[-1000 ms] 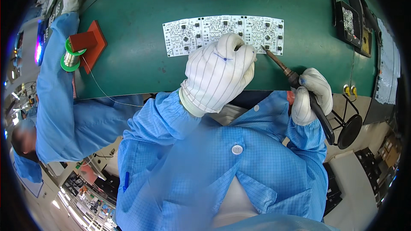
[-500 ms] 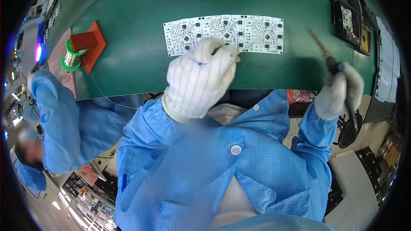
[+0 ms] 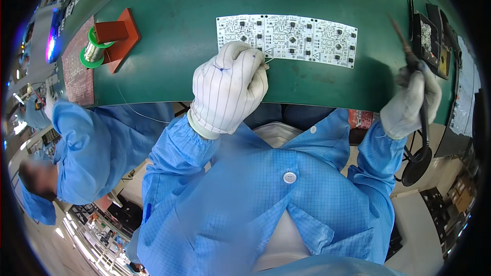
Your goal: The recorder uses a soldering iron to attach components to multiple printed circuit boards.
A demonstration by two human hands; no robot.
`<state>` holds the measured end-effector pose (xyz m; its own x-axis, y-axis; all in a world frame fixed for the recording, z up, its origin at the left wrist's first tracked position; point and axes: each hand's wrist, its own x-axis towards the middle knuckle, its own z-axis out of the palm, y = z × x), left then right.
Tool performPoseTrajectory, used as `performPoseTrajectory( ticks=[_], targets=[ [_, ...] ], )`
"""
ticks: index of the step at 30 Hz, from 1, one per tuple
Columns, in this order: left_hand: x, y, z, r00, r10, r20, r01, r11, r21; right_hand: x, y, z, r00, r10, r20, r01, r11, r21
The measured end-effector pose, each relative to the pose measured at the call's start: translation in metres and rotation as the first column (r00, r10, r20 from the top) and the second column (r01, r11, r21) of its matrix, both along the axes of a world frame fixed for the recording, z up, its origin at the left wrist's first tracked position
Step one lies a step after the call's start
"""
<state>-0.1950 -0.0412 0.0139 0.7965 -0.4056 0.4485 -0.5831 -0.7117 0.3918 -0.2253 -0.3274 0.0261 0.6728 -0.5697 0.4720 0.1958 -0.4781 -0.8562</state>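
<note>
My left hand (image 3: 228, 89), in a striped white glove, is closed with its fingertips pinched together on thin solder wire (image 3: 270, 60). A short end of the wire sticks out past the fingers toward the boards. The hand hides the lower part of the leftmost section of a joined white circuit board panel (image 3: 327, 43) with black components. My right hand (image 3: 414, 99), also gloved, grips a soldering iron (image 3: 410, 59) by its handle. The iron's tip points up and away, right of the panel and apart from it.
A solder spool (image 3: 94, 51) with green flanges sits on a red-brown stand (image 3: 130, 33) at the left, its wire trailing toward my left sleeve. Black trays (image 3: 425, 41) with small parts are at the far right. A co-worker in a blue sleeve (image 3: 107, 143) is at the left.
The panel sits farther right in the view, which has shifted somewhat. My left hand has moved left relative to the panel, uncovering its middle section. The iron has moved slightly up and right.
</note>
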Motion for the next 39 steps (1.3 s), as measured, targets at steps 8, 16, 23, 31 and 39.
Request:
performPoseTrajectory(
  ticks=[8, 16, 23, 31, 39],
  targets=[
    [0.009, 0.010, 0.003, 0.996, 0.080, 0.047, -0.080, 0.997, 0.014, -0.006, 0.011, -0.007, 0.989, 0.126, -0.082, -0.123, 0.992, 0.036],
    [0.017, 0.007, -0.003, 0.991, 0.106, 0.084, -0.108, 0.994, 0.018, -0.004, 0.010, -0.008, 0.991, 0.109, -0.076, -0.104, 0.993, 0.058],
    [0.011, -0.025, 0.004, 0.990, -0.043, -0.132, 0.015, 0.979, -0.202, -0.005, 0.010, -0.006, 0.989, 0.132, -0.073, -0.130, 0.991, 0.025],
    [0.029, -0.020, -0.004, 0.980, 0.065, -0.188, -0.101, 0.976, -0.191, -0.009, 0.005, -0.005, 0.988, 0.132, -0.078, -0.129, 0.991, 0.038],
    [0.029, -0.022, -0.009, 0.994, 0.048, -0.094, -0.065, 0.981, -0.185, -0.009, 0.005, -0.007, 0.987, 0.135, -0.083, -0.135, 0.991, 0.009]
  ],
)
